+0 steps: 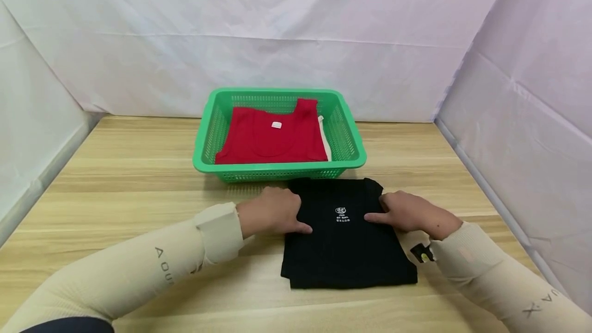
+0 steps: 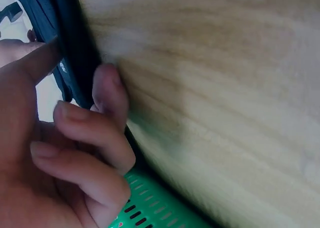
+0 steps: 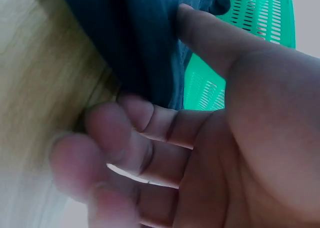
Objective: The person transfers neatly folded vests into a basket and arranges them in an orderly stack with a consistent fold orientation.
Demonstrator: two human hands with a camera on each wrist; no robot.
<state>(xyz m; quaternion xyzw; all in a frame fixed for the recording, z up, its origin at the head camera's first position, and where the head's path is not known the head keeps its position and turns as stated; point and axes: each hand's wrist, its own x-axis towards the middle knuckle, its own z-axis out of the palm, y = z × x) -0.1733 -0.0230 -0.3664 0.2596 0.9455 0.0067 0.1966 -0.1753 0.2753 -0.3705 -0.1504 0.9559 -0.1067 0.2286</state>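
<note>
A folded black tank top with a small white print lies flat on the table in front of the basket. My left hand pinches its left edge, thumb on top of the cloth and index finger at the underside. In the left wrist view the other fingers curl loosely beside the cloth. On the opposite edge my right hand pinches the garment the same way. The right wrist view shows that thumb on the dark layers and the index fingertip below them.
A green plastic basket stands behind the black garment, close to its far edge. Inside lie a red tank top and something white under it. Wood-grain table surrounds them, with white cloth walls at the back and sides.
</note>
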